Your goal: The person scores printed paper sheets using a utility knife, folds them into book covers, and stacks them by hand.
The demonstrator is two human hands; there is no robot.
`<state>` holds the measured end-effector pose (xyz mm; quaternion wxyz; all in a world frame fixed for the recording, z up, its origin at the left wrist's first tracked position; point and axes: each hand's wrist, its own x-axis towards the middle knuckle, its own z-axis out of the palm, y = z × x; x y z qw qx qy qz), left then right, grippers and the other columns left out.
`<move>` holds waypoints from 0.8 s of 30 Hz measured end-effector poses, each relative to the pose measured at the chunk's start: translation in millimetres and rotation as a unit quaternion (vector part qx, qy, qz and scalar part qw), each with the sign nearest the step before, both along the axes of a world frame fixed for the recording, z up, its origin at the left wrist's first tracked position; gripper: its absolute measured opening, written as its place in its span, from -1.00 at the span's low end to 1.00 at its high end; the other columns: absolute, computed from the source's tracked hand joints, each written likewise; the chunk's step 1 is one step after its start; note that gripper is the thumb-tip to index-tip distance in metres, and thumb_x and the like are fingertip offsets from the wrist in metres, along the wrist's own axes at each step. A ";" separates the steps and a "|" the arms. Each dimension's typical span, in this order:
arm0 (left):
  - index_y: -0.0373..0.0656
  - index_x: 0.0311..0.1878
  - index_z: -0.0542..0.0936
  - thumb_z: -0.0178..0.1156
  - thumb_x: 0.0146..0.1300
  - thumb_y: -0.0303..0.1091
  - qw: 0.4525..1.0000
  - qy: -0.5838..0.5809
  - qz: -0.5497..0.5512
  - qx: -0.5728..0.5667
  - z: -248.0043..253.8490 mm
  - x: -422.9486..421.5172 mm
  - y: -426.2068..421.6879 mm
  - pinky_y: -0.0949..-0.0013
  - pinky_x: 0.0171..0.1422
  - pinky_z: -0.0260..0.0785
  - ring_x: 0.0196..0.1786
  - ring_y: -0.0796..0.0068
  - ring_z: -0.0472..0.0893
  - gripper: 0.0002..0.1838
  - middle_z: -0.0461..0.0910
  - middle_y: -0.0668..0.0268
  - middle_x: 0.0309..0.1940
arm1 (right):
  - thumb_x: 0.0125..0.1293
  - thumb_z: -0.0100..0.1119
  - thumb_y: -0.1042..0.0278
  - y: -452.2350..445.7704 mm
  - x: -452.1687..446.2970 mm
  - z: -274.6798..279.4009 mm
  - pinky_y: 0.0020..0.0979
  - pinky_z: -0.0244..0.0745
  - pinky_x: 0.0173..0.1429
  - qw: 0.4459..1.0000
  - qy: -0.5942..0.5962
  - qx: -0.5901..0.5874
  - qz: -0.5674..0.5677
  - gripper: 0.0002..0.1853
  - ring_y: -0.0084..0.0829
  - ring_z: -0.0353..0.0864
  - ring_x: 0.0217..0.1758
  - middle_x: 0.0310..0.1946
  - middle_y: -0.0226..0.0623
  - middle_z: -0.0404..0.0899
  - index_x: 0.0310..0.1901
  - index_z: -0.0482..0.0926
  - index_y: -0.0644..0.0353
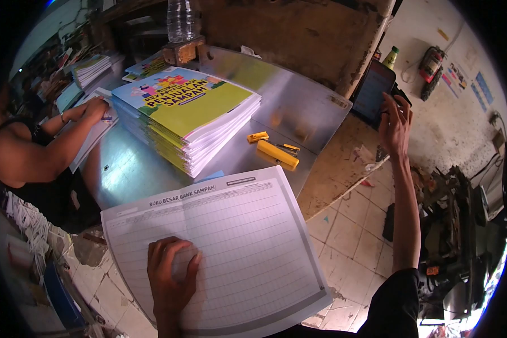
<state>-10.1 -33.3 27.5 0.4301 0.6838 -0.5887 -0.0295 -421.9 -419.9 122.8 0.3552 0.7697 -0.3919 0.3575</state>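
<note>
Resting your left hand (172,276) palm-down, loosely open with bent fingers, on the gridded sheet (248,248), which is on the near side of the book stack (208,110). Your right hand (396,121) is way over right of the stack, fingers spread by the phone (372,90); can't tell if they're actually touching it. Yellow stapler (277,155)'s on the counter (124,172), just right of the stack.
</note>
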 end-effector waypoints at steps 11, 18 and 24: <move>-0.11 0.16 0.61 0.52 0.10 -0.40 0.989 -0.033 0.014 0.142 32.0 -5.8 74.1 0.07 0.37 0.40 0.29 0.10 0.55 -0.48 0.62 0.20 0.21 | 0.52 0.05 0.43 -23.4 -22.1 -5.7 -0.15 0.29 0.41 0.995 0.001 -0.098 0.017 -0.66 -0.18 0.52 0.27 0.14 -0.23 0.67 0.25 0.60 0.10; -0.03 0.37 0.50 0.52 0.18 -0.11 0.986 -0.007 -0.022 0.167 5.7 -16.4 75.2 -0.03 0.64 0.01 0.59 0.18 0.26 -0.30 0.38 0.19 0.49 | 0.41 0.21 0.38 65.4 105.8 -68.6 -0.12 0.50 0.20 0.928 0.003 0.227 0.296 -0.70 0.01 0.60 0.13 0.06 0.03 0.63 0.09 0.56 0.33; 0.15 0.50 0.43 0.28 0.40 0.05 0.985 -0.060 -0.005 0.164 -5.4 -24.5 64.6 -0.18 0.68 -0.21 0.68 0.19 0.10 -0.36 0.21 0.15 0.60 | 0.34 0.37 0.32 70.4 192.3 -106.9 -0.02 0.44 0.24 0.909 -0.042 0.327 0.253 -0.61 0.11 0.60 0.09 -0.01 0.05 0.63 0.10 0.55 0.35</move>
